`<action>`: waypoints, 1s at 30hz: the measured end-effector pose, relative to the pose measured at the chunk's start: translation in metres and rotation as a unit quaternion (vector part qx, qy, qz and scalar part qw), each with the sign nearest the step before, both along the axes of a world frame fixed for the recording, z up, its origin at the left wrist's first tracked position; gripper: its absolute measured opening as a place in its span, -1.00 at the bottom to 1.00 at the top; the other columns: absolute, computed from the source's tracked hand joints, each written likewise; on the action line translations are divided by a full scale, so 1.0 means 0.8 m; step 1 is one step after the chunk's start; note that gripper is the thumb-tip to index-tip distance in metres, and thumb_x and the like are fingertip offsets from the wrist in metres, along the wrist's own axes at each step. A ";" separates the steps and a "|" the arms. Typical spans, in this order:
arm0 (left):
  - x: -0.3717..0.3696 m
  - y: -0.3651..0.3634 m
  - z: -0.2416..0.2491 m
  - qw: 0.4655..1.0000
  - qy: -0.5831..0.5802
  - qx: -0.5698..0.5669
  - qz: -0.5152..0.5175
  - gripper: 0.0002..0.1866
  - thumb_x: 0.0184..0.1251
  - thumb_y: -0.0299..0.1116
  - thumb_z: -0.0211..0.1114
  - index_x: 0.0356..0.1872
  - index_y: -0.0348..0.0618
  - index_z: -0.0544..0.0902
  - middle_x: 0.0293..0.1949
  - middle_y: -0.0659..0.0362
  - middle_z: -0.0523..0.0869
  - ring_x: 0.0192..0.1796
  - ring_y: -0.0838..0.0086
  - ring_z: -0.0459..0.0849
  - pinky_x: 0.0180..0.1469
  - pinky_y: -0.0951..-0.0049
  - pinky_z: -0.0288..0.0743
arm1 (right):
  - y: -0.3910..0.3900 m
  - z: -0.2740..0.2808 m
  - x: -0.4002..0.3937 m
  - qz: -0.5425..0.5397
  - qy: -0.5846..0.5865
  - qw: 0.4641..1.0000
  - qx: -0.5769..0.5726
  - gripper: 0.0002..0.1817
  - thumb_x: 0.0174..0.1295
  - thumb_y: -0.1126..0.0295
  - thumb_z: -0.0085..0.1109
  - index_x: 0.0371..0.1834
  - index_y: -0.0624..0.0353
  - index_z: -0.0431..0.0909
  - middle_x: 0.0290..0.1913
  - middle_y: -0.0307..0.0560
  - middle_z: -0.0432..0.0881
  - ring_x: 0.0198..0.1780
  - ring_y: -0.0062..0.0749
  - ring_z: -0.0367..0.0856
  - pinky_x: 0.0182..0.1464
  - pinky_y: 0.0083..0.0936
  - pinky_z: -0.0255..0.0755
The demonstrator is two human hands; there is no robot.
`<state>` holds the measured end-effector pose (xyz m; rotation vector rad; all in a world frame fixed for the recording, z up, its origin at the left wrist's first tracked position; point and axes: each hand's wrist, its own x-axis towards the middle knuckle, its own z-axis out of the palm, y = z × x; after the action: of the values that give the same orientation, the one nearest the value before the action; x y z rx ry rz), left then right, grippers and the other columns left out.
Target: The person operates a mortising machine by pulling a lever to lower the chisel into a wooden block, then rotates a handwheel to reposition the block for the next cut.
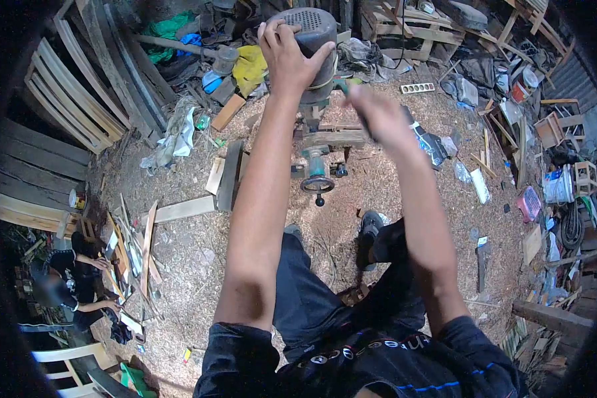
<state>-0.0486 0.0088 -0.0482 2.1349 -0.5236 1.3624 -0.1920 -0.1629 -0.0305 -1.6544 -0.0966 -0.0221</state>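
Observation:
My left hand (287, 56) is wrapped against the side of a dark cylindrical motor housing (312, 38) with a perforated top, its fingers at the rim and its thumb across the front. The housing stands upright on a machine with a green body (316, 162) and a black handwheel (318, 185). My right hand (381, 116) is smeared by motion, to the right of the housing. A dark strip shows along its lower left edge, and I cannot tell whether the hand holds it. Close to its fingertips is a green part (341, 85) at the housing's base.
Wood shavings cover the floor (192, 245). At the lower left, another person (66, 285) sits beside wood strips (149, 249). Curved slats (73, 99) lean at the left. A power strip (417, 87) lies beyond my right hand, and a white bucket (558, 184) stands at the right.

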 end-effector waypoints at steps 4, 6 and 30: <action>0.002 0.000 0.028 1.000 0.002 0.009 0.010 -0.20 -0.05 0.06 0.64 0.09 -0.25 0.47 0.24 -0.12 0.35 0.40 -0.17 0.19 0.44 -0.15 0.11 | -0.022 0.051 0.125 0.013 -0.157 0.984 0.082 -0.59 0.53 0.06 0.02 -0.08 0.22 0.63 -0.08 -0.07 0.69 -0.08 -0.34 0.62 0.05 -0.28 0.40; 0.005 0.001 0.034 1.000 0.001 0.004 -0.001 -0.22 -0.05 0.02 0.66 0.08 -0.25 0.47 0.23 -0.12 0.36 0.40 -0.15 0.21 0.44 -0.11 0.13 | 0.003 0.065 0.153 -0.070 -0.317 0.941 0.098 -0.54 0.53 -0.01 -0.03 -0.04 0.23 0.56 -0.27 -0.09 0.60 -0.29 -0.38 0.56 -0.18 -0.36 0.40; -0.001 -0.006 0.079 1.000 0.001 -0.018 -0.014 -0.30 -0.08 -0.09 0.68 -0.01 -0.27 0.51 0.32 -0.11 0.36 0.40 -0.06 0.31 0.41 -0.03 0.22 | -0.021 -0.061 0.419 -0.206 -0.125 0.946 -0.216 -0.50 0.38 -0.07 0.19 -0.07 0.20 0.75 -0.20 0.35 0.72 -0.06 0.21 0.73 0.00 -0.16 0.55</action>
<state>-0.0491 0.0042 0.0147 2.0910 -0.5226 1.3441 0.1435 -0.1797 -0.0797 -2.0802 0.0582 -0.5657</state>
